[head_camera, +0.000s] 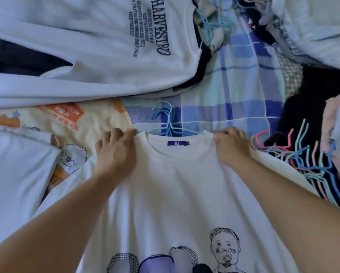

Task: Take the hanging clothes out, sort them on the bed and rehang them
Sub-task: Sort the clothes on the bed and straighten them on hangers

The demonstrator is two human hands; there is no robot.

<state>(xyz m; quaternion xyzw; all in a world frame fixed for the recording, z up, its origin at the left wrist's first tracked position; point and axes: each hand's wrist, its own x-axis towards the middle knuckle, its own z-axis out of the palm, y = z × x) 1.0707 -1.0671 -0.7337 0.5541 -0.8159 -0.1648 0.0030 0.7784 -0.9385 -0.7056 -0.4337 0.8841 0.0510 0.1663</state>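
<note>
A white T-shirt [175, 190] with drawn cartoon figures on it lies flat on the bed in front of me, its purple neck label facing up. My left hand [116, 150] grips the shirt's left shoulder seam beside the collar. My right hand [231, 146] grips the right shoulder the same way. Blue hangers [168, 121] lie just beyond the collar, their hooks on the plaid bedsheet [234, 95].
A white printed sweatshirt [98, 48] lies at the back left on dark clothes. A cream cartoon shirt [70, 123] sits at the left. A pile of coloured hangers [307, 158] lies at the right on dark garments. More hangers [210, 26] and clothes are at the back.
</note>
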